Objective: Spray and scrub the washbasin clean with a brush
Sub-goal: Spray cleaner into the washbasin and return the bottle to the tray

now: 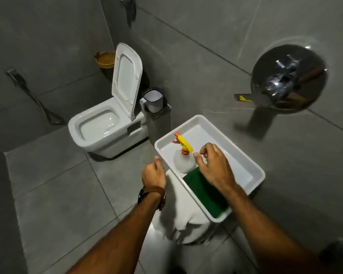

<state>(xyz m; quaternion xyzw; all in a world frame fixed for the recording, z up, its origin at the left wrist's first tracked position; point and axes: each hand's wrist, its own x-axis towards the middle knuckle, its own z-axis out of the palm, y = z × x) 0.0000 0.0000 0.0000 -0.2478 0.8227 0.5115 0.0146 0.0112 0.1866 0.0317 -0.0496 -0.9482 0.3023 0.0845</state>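
Note:
A white rectangular tray (253, 171) rests on a cloth-covered stand. Inside it stands a clear spray bottle (183, 162) with a yellow and orange trigger head, and beside it lies a green scrub pad (204, 193). My right hand (214, 167) hovers over the tray just right of the bottle, fingers loosely curled and apart, holding nothing. My left hand (153, 173) is outside the tray's left rim, curled into a loose fist with nothing in it; a watch with a brown strap sits on that wrist. No washbasin is in view.
A white toilet (99, 129) with its lid raised stands at the left, with a grey pedestal and a mug (153, 100) beside it. A chrome mixer valve (285, 80) sticks out of the right wall. A wicker basket (105, 59) sits in the far corner.

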